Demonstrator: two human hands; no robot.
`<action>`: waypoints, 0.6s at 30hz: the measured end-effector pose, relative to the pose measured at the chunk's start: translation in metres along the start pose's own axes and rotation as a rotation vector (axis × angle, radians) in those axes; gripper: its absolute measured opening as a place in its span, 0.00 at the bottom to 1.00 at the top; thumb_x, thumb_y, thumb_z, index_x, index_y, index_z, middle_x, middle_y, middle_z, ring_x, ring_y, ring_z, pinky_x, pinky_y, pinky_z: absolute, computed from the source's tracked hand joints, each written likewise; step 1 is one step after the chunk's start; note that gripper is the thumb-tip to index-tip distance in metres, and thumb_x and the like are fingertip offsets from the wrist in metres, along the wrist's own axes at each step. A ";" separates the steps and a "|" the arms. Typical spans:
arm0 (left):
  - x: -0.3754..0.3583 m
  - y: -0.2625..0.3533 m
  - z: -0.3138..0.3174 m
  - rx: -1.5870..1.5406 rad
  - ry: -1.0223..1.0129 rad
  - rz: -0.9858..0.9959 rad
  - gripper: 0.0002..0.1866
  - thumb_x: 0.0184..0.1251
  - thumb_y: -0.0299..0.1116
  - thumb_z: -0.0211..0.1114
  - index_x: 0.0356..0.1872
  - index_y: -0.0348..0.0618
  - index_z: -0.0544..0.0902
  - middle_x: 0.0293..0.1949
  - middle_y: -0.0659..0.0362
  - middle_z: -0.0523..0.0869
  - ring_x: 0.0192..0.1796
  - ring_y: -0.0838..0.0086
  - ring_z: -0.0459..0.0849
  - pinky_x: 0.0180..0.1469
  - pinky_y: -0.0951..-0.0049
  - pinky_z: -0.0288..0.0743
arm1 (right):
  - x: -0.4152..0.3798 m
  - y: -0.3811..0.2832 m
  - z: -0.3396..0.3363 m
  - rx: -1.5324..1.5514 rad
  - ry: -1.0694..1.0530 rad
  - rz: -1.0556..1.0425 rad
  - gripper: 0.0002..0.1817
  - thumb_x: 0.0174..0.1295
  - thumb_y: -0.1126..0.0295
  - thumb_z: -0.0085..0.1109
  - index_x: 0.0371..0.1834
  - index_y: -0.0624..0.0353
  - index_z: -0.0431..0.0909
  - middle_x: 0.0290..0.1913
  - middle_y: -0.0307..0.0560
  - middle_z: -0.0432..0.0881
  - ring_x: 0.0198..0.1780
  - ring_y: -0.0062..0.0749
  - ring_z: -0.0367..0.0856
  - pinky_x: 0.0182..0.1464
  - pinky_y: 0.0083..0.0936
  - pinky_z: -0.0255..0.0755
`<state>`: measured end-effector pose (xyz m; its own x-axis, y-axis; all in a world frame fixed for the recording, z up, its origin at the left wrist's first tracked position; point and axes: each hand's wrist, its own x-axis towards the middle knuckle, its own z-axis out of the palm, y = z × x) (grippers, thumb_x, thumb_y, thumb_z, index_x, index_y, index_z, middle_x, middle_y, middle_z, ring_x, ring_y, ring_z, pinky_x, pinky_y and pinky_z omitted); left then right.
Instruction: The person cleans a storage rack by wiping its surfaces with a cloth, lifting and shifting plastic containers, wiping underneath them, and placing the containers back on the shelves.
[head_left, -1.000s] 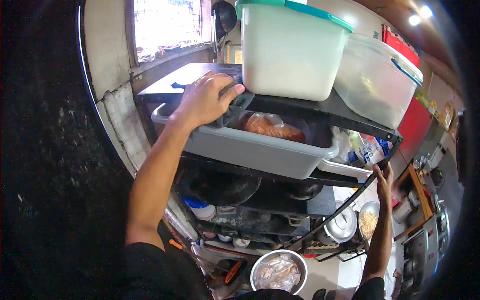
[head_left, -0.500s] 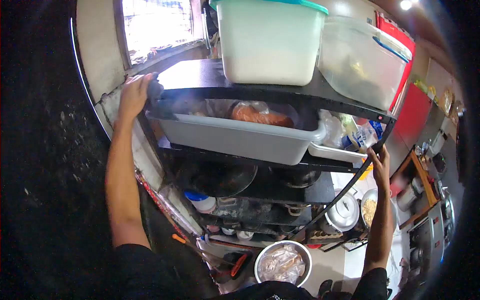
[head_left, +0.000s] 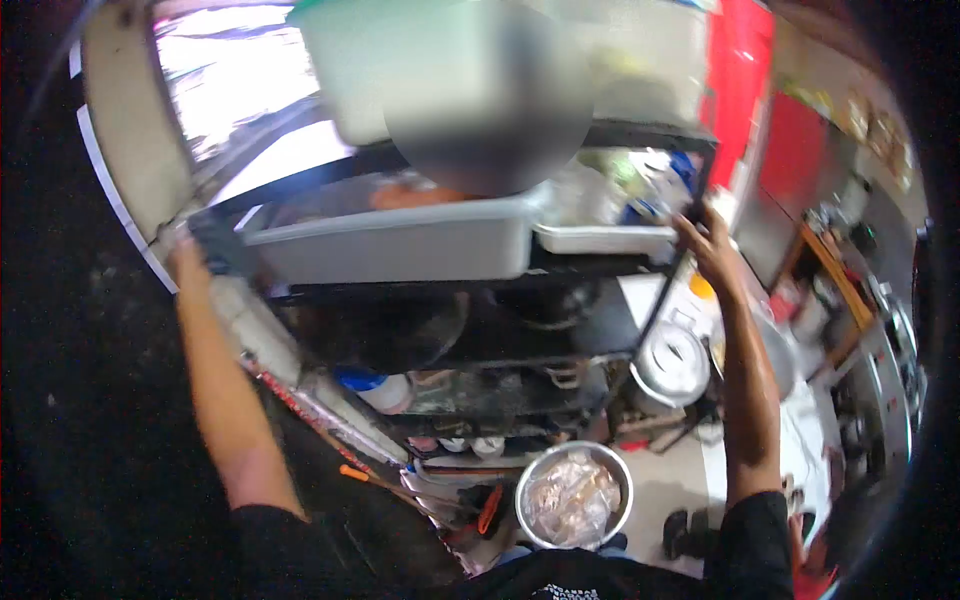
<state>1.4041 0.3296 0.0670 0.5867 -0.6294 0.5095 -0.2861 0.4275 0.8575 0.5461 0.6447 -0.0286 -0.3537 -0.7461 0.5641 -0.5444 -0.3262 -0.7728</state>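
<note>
A black metal shelf rack (head_left: 430, 345) stands in front of me. On the left, my left hand (head_left: 184, 255) is at the rack's upper left corner, beside a dark cloth-like item; its fingers are smeared by motion. My right hand (head_left: 708, 240) has its fingers closed round the rack's right post, near the second shelf. Between my hands a long grey bin (head_left: 390, 250) holds something orange in plastic, next to a white tray (head_left: 605, 240) with plastic packs. On top stands a big translucent tub (head_left: 400, 70) with a green lid.
A metal basin (head_left: 625, 510) with plastic bags sits on the floor below the rack. A lidded pot (head_left: 672, 365) is at the right. Pans and a blue-lidded container (head_left: 385, 390) occupy lower shelves. Part of a person shows at the lower right.
The rack and its bins appear shifted left and tilted differently in view, with both my hands still at its sides. A blurred dark round patch now covers part of the top tub.
</note>
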 end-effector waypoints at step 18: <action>-0.115 0.002 -0.060 0.349 0.116 0.249 0.26 0.77 0.54 0.51 0.55 0.40 0.80 0.49 0.56 0.83 0.47 0.62 0.82 0.51 0.60 0.78 | 0.026 0.005 -0.024 -0.054 -0.213 -0.058 0.14 0.69 0.59 0.65 0.39 0.58 0.76 0.29 0.35 0.77 0.29 0.22 0.80 0.32 0.25 0.76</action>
<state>1.3818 0.4418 0.0060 0.5430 -0.4498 0.7091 -0.6565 0.2992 0.6925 0.5159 0.6375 -0.0114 -0.1551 -0.8348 0.5283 -0.6011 -0.3447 -0.7210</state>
